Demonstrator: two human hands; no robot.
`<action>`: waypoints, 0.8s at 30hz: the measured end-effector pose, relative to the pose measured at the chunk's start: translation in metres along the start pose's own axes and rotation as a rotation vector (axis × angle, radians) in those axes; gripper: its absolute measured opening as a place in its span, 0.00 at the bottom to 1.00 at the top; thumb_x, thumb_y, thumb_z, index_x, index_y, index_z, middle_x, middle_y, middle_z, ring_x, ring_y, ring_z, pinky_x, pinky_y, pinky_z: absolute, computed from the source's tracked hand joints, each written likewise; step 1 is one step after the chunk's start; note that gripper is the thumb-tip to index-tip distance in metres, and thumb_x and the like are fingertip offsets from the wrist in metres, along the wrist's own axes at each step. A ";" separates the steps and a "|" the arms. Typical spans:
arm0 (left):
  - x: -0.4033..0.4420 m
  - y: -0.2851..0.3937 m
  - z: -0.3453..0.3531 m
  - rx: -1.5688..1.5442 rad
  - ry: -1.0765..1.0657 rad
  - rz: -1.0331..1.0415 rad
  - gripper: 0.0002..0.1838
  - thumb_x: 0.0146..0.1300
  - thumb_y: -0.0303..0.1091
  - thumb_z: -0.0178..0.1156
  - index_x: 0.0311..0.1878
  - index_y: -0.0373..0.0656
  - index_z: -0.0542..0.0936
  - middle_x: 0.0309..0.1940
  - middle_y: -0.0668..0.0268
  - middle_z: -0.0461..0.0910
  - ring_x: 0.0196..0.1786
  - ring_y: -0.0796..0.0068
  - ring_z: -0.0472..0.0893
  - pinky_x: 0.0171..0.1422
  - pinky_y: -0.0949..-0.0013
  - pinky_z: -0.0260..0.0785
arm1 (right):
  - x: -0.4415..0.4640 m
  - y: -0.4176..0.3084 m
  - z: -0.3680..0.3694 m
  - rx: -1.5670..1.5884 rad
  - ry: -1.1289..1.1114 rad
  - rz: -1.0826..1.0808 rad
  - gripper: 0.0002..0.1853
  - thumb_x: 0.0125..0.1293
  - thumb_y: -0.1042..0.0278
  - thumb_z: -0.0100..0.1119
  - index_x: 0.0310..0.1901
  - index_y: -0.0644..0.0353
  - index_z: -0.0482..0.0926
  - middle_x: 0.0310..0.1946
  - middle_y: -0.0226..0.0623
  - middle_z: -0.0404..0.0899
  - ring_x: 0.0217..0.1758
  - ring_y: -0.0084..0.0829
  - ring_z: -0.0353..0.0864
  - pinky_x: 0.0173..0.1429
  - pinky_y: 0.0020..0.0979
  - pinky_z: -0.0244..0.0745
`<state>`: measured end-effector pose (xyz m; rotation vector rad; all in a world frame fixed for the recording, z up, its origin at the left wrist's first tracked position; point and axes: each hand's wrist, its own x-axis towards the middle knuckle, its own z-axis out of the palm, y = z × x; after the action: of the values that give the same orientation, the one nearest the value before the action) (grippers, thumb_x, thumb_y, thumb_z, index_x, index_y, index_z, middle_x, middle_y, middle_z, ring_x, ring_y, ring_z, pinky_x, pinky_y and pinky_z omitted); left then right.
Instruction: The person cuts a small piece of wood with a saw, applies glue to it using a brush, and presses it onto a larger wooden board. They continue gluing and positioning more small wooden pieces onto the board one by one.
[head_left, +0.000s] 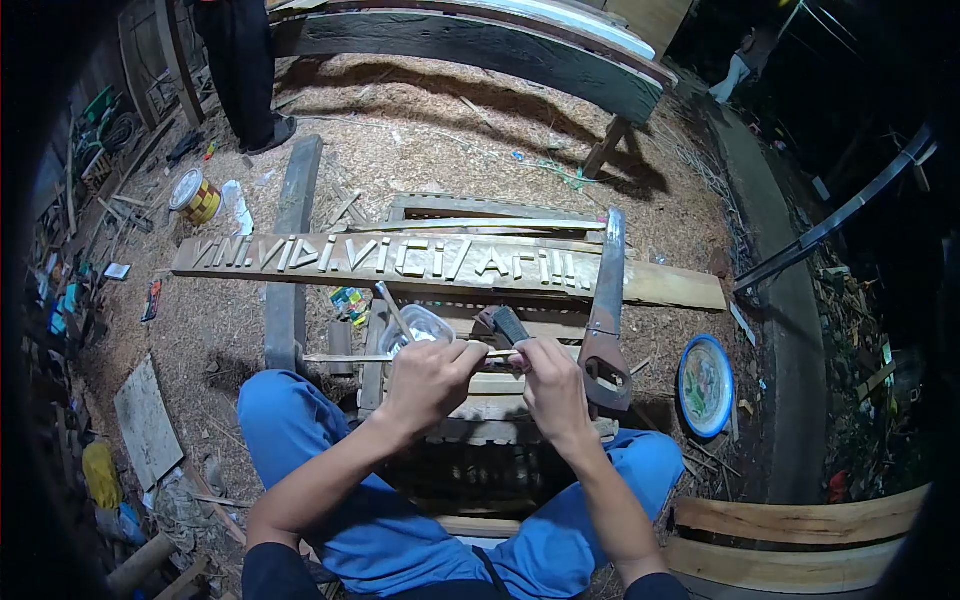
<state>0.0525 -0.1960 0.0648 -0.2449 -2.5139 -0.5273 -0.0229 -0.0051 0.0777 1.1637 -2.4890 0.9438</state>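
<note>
My left hand (428, 385) is closed around a thin wooden strip (345, 358) that sticks out to the left. My right hand (552, 388) pinches the strip's other end, close to the left. Just beyond them lies a dark, blocky tool head (505, 323), its kind unclear. A clear plastic tub (432, 322) with white stuff inside stands past my left hand, a stick (394, 310) leaning in it. Farther out, a long board (450, 268) carries raised letters made of small wood strips. A handsaw (606, 325) lies across the board's right part, its handle towards me.
A blue-rimmed plate (706, 388) lies right, near planks (790, 520). A yellow-and-red can (196, 198) stands left by a dark beam (288, 320). A heavy bench (480, 50) spans the back. One person (238, 70) stands behind left; another (738, 70) is far right.
</note>
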 end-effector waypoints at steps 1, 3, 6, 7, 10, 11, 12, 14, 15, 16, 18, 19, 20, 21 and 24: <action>0.000 0.000 0.000 0.019 -0.002 0.002 0.06 0.62 0.33 0.65 0.42 0.48 0.84 0.25 0.65 0.82 0.27 0.64 0.84 0.31 0.60 0.72 | 0.000 -0.001 0.001 0.002 -0.002 -0.001 0.09 0.61 0.81 0.64 0.43 0.63 0.78 0.34 0.45 0.79 0.42 0.49 0.81 0.46 0.47 0.74; -0.001 0.000 0.000 0.047 0.008 0.006 0.06 0.61 0.33 0.65 0.41 0.48 0.84 0.24 0.66 0.81 0.27 0.65 0.83 0.31 0.60 0.71 | 0.001 -0.002 0.003 -0.014 0.010 0.002 0.09 0.59 0.82 0.65 0.41 0.63 0.79 0.34 0.45 0.79 0.41 0.48 0.80 0.46 0.46 0.74; -0.001 0.003 -0.004 0.085 -0.003 0.009 0.07 0.57 0.30 0.63 0.39 0.48 0.81 0.25 0.67 0.78 0.29 0.66 0.82 0.32 0.61 0.72 | 0.001 -0.007 0.006 -0.026 0.054 0.007 0.09 0.58 0.82 0.65 0.40 0.63 0.79 0.34 0.44 0.79 0.40 0.47 0.80 0.45 0.45 0.74; -0.002 0.004 -0.005 0.096 -0.024 0.006 0.08 0.54 0.28 0.61 0.38 0.47 0.79 0.27 0.66 0.78 0.31 0.66 0.82 0.33 0.61 0.73 | 0.000 -0.007 0.008 -0.025 0.052 0.006 0.09 0.58 0.82 0.65 0.40 0.63 0.79 0.34 0.44 0.79 0.40 0.47 0.80 0.45 0.45 0.74; -0.006 0.003 0.002 0.132 0.017 0.006 0.06 0.59 0.32 0.64 0.40 0.50 0.83 0.24 0.69 0.77 0.27 0.69 0.81 0.30 0.61 0.70 | -0.002 -0.006 0.014 -0.008 0.088 0.026 0.11 0.58 0.86 0.63 0.42 0.66 0.80 0.34 0.46 0.80 0.40 0.50 0.80 0.45 0.45 0.74; -0.006 0.002 0.002 0.133 0.017 0.004 0.06 0.59 0.32 0.64 0.40 0.50 0.83 0.24 0.69 0.77 0.27 0.69 0.81 0.30 0.61 0.70 | -0.003 -0.005 0.015 -0.009 0.093 0.025 0.11 0.58 0.85 0.64 0.42 0.65 0.80 0.35 0.46 0.80 0.40 0.50 0.80 0.45 0.45 0.74; -0.005 0.002 0.002 0.134 0.021 0.008 0.06 0.59 0.33 0.65 0.40 0.50 0.82 0.25 0.69 0.78 0.28 0.69 0.81 0.31 0.62 0.70 | -0.003 -0.004 0.015 -0.012 0.098 0.022 0.10 0.59 0.84 0.64 0.43 0.65 0.80 0.35 0.46 0.80 0.40 0.50 0.80 0.45 0.45 0.74; -0.004 0.001 0.005 0.137 0.028 0.012 0.06 0.60 0.34 0.65 0.40 0.50 0.82 0.25 0.68 0.78 0.29 0.69 0.81 0.31 0.62 0.70 | 0.000 0.000 0.013 -0.034 0.099 -0.001 0.10 0.59 0.83 0.65 0.43 0.64 0.80 0.35 0.44 0.81 0.40 0.48 0.80 0.45 0.45 0.74; -0.001 -0.002 0.006 0.118 0.062 0.016 0.07 0.60 0.35 0.67 0.41 0.50 0.83 0.26 0.69 0.79 0.30 0.69 0.82 0.33 0.63 0.71 | 0.003 -0.001 0.012 -0.054 0.098 -0.023 0.10 0.59 0.81 0.66 0.43 0.63 0.81 0.35 0.43 0.81 0.41 0.46 0.80 0.46 0.44 0.74; 0.002 -0.004 0.006 0.099 0.097 0.020 0.08 0.60 0.37 0.69 0.42 0.50 0.83 0.27 0.70 0.79 0.31 0.70 0.82 0.34 0.63 0.71 | 0.006 -0.002 0.008 -0.051 0.098 -0.028 0.10 0.59 0.81 0.66 0.43 0.63 0.81 0.35 0.43 0.81 0.41 0.46 0.80 0.46 0.44 0.74; 0.008 -0.003 -0.006 0.081 0.142 0.059 0.10 0.61 0.37 0.68 0.45 0.50 0.84 0.28 0.70 0.78 0.33 0.69 0.81 0.36 0.64 0.71 | 0.010 -0.006 -0.004 -0.008 0.133 -0.086 0.10 0.62 0.82 0.64 0.46 0.63 0.82 0.38 0.44 0.82 0.43 0.48 0.82 0.47 0.44 0.75; 0.012 -0.002 -0.012 0.057 0.185 0.104 0.12 0.62 0.37 0.68 0.48 0.49 0.85 0.30 0.70 0.78 0.34 0.69 0.80 0.38 0.64 0.71 | 0.009 -0.006 -0.008 -0.033 0.146 -0.107 0.12 0.63 0.82 0.64 0.48 0.62 0.83 0.40 0.43 0.83 0.45 0.46 0.82 0.49 0.43 0.76; 0.014 -0.002 -0.014 0.052 0.188 0.104 0.12 0.62 0.37 0.68 0.48 0.49 0.85 0.30 0.70 0.78 0.34 0.69 0.80 0.38 0.64 0.71 | 0.010 -0.005 -0.009 -0.038 0.144 -0.106 0.12 0.63 0.82 0.64 0.48 0.62 0.83 0.40 0.43 0.83 0.45 0.46 0.82 0.49 0.43 0.76; 0.014 -0.003 -0.015 0.035 0.185 0.114 0.13 0.62 0.38 0.68 0.49 0.49 0.85 0.31 0.70 0.79 0.35 0.69 0.80 0.38 0.64 0.71 | 0.010 -0.004 -0.010 -0.017 0.166 -0.148 0.15 0.61 0.80 0.68 0.50 0.62 0.83 0.41 0.43 0.83 0.44 0.46 0.82 0.49 0.43 0.76; 0.014 -0.009 -0.014 0.018 0.166 0.131 0.14 0.62 0.37 0.69 0.52 0.51 0.86 0.34 0.71 0.81 0.36 0.70 0.81 0.39 0.64 0.71 | 0.009 -0.002 -0.010 0.001 0.177 -0.193 0.20 0.58 0.79 0.72 0.54 0.63 0.83 0.43 0.44 0.82 0.45 0.46 0.82 0.49 0.42 0.77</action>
<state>0.0455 -0.2096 0.0803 -0.3421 -2.3221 -0.4536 -0.0276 -0.0049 0.0907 1.2365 -2.1946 0.9502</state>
